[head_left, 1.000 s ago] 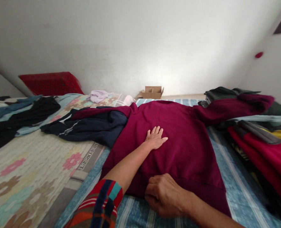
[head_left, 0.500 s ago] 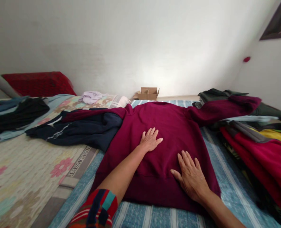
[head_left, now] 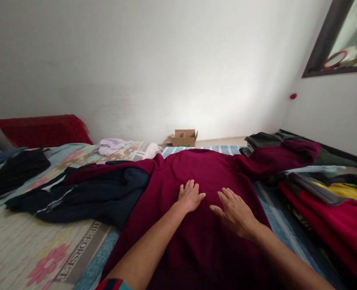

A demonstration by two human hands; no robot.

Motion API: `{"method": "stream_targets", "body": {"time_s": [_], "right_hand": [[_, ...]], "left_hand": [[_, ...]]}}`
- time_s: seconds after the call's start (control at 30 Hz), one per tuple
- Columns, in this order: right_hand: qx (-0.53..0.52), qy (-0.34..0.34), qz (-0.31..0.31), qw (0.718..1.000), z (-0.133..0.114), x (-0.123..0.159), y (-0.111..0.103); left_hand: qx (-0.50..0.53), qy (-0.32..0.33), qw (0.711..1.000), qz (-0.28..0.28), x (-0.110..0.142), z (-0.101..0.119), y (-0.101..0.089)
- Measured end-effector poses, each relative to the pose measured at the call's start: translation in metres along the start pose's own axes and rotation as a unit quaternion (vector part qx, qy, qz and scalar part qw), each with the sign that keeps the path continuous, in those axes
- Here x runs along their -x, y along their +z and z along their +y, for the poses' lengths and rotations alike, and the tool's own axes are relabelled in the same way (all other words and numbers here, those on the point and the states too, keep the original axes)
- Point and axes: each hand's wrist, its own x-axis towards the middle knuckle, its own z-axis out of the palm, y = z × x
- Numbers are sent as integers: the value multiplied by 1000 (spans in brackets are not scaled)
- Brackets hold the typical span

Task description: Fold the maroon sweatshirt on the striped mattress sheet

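Note:
A maroon sweatshirt [head_left: 202, 173] lies spread out on the bed, neckline toward the wall and sleeves stretched to both sides. My left hand [head_left: 190, 196] rests on its middle, fingers extended. Just to the right, my right hand [head_left: 234, 210] is over the body of the same garment with its fingers stretched; whether the whole palm touches the cloth I cannot tell. The left sleeve runs over a navy garment [head_left: 102, 197] with a white stripe. The other sleeve lies across dark folded clothes [head_left: 264, 139]. My forearms hide part of the lower sweatshirt.
Red and grey folded clothes [head_left: 341, 213] are piled on the right. Black clothing [head_left: 21, 173] and a lilac cloth [head_left: 112, 146] lie on the left. A cardboard box [head_left: 184, 138] stands by the wall, with a red panel [head_left: 42, 131] at far left.
My right hand has moved forward up the sweatshirt, closer to my left hand. The view has tilted upward, showing more wall and window, and the lower hem is no longer plainly visible.

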Motion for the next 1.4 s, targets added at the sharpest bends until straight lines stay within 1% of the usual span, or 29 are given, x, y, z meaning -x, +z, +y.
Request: {"method": "stream_targets", "body": {"time_s": [0.1,0.2,0.27,0.37,0.43,0.5,0.6,0.63,0.67,0.73,0.8,0.83,0.87,0.93,1.03,1.1,1.2,1.3,1.37,1.4], "right_hand": [[1,15,7,1000,7,-57,-6],[7,35,30,999,17,-109,-2],[13,44,40,998,28,-136,5],[24,65,40,997,53,-160,22],[29,87,30,995,72,-166,36],[31,108,20,994,88,-167,50],[31,123,14,992,100,-167,64],[31,125,14,992,101,-167,66],[31,125,15,992,102,-167,68],[30,124,16,992,101,-168,69],[30,123,19,992,101,-169,69],[31,123,21,992,100,-168,69],[32,123,23,992,100,-168,68],[33,123,25,992,101,-167,67],[33,120,26,992,100,-166,66],[33,118,28,992,100,-166,64],[32,120,27,992,99,-167,64],[27,125,22,992,99,-167,63],[21,127,19,991,99,-167,63],[19,127,19,992,99,-167,62]], "left_hand": [[-19,-9,998,58,-26,-6,-3],[-22,-28,996,86,-57,-17,-3],[-16,-46,995,83,-74,-26,0],[5,-78,996,31,-88,-38,10],[15,-88,996,4,-89,-44,16],[17,-87,996,-6,-88,-47,18],[21,-94,995,-30,-89,-43,10],[18,-101,994,-30,-92,-40,6],[12,-105,994,-20,-96,-36,2],[-7,-96,995,29,-110,-27,-6],[-17,-69,994,80,-130,-17,-11],[-17,-53,994,95,-142,-13,-12],[-15,-40,994,101,-154,-9,-12],[-8,-27,995,97,-176,-5,-9],[5,-35,998,61,-199,-6,4],[9,-46,998,40,-206,-10,14],[6,-49,998,38,-208,-13,22],[-2,-38,998,57,-207,-12,20],[-11,-10,997,77,-207,-9,17],[-15,8,997,76,-208,-8,15]]}}
